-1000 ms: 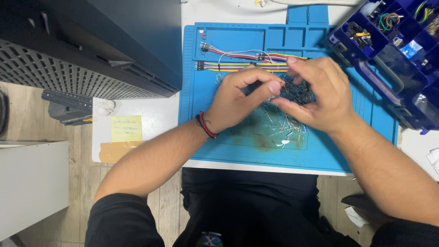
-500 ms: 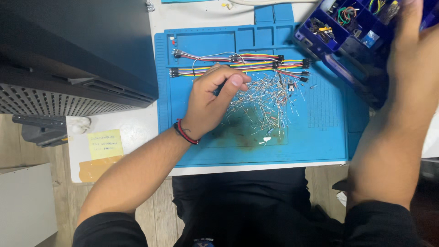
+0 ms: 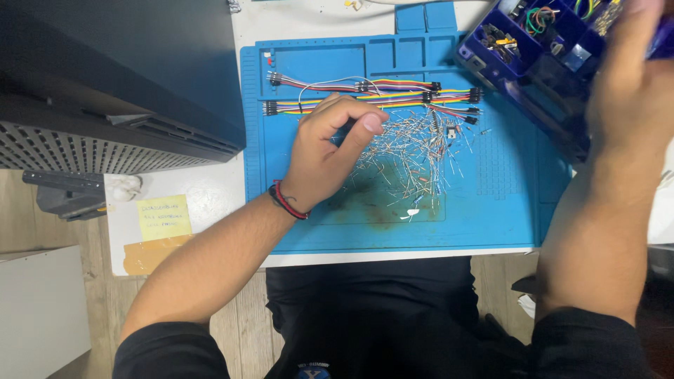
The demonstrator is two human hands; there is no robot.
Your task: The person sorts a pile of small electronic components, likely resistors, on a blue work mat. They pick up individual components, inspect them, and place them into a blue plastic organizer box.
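Thin silvery wire-legged components (image 3: 411,151) are lying in a loose scattered heap on the bright blue silicone work mat (image 3: 505,203), towards its middle. The left hand (image 3: 326,151) is resting at the heap's left edge, palm down, with its fingers curled in and the fingertips (image 3: 372,126) pinching together; whether anything small is sitting between them I cannot tell. A red and black band (image 3: 286,202) is circling that wrist. Just above the heap, rainbow-coloured ribbon jumper cables (image 3: 372,97) with black plug ends are stretching across the mat in rows. The right hand (image 3: 632,84) is hovering, blurred, over the dark blue plastic compartment box (image 3: 519,52) at the mat's upper right corner; how far it is open cannot be made out, nor whether it is gripping the box. Left of the mat, a black ribbed equipment case (image 3: 105,91) is standing on the white table (image 3: 210,196), with a yellow sticky note (image 3: 163,217) lying below it.
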